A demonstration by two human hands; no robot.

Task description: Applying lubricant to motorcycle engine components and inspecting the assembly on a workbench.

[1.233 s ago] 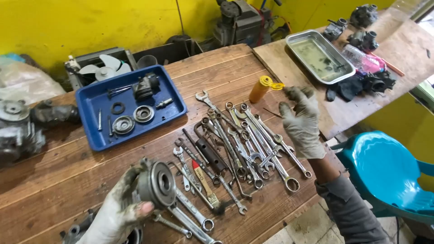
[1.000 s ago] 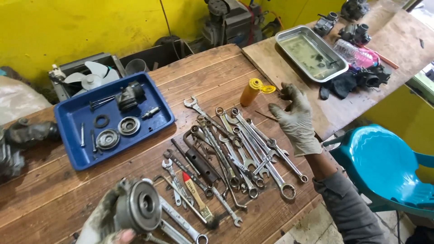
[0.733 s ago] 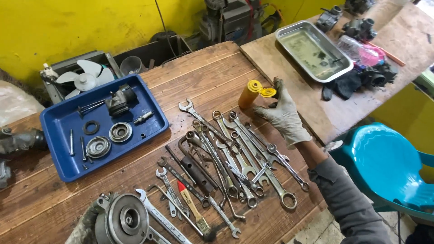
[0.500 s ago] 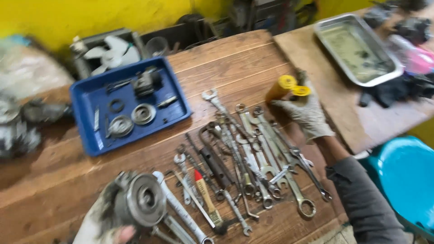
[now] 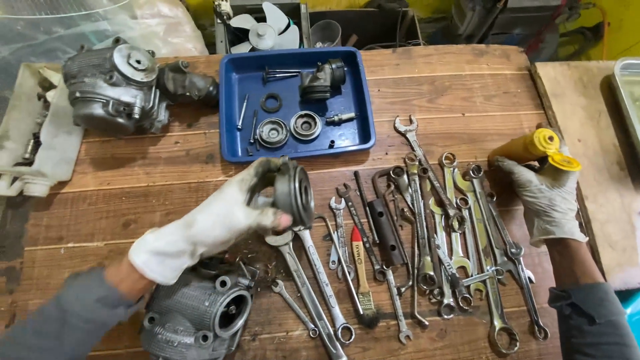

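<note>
My left hand, in a dirty white glove, grips a round grey metal engine part above the wooden table. My gloved right hand rests at the table's right edge, closed on the yellow handles of a tool. Between the hands lie several wrenches and a small brush with a red handle. A grey engine casing sits just under my left wrist.
A blue tray with bolts, rings and small parts stands at the table's back middle. Another engine block lies at the back left on white cloth. A fan and dark bins sit behind the table. A second wooden bench adjoins on the right.
The view has swung left and closer. My left hand has lifted the round part higher and toward the tray. My right hand stays on the yellow handles.
</note>
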